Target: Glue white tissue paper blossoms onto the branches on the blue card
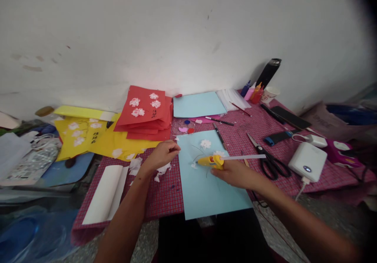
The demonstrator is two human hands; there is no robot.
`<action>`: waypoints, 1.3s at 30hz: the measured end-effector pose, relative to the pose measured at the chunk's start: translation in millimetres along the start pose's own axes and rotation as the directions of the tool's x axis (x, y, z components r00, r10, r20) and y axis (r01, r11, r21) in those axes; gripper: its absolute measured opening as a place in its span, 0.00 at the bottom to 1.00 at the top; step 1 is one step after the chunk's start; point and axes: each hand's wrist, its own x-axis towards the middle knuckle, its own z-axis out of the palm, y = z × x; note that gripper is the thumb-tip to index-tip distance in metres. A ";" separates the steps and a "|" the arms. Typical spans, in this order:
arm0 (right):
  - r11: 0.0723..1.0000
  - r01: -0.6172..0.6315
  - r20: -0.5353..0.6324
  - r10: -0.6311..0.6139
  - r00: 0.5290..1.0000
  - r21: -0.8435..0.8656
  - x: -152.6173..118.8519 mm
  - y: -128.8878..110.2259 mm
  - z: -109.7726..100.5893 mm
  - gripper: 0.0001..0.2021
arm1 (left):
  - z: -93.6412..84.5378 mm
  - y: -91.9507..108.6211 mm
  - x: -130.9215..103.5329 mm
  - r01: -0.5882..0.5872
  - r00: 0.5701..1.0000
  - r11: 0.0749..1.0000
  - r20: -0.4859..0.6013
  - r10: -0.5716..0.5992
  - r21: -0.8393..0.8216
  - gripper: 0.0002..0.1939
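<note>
In my right hand [231,172] is a yellow hot glue gun [212,161], with a long pale glue stick [244,157] poking out of its back. Its nozzle points left and touches, or nearly touches, a small white spot on a light blue sheet of paper [203,196]. Thin dark branch lines and a white paper flower [205,143] are on this sheet; another flower is partly hidden behind the gun. My left hand [165,154] is closed just left of the sheet's edge, fingers curled; whatever they hold, if anything, is hidden. Torn white paper scraps [161,170] lie beside it.
Red flower sheets [144,110] are stacked behind, with yellow sheets [79,135] to their left. A white paper roll [103,194] lies at front left. On the right are black scissors [269,163], a white power bank [308,162], paint bottles [253,92] and a black thermos [268,73].
</note>
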 end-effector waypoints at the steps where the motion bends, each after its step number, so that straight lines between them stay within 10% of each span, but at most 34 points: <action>1: 1.000 -0.006 0.003 0.006 1.000 -0.005 -0.5 -0.1 -0.2 0.17 | 0.1 -0.2 0.2 -0.002 1.000 1.000 0.000 0.002 0.001 0.06; 39: 0.995 -0.073 0.032 0.071 0.997 0.062 -2.4 -0.8 -2.7 0.15 | 2.8 -1.1 0.1 -0.003 1.000 1.000 0.020 0.003 0.013 0.07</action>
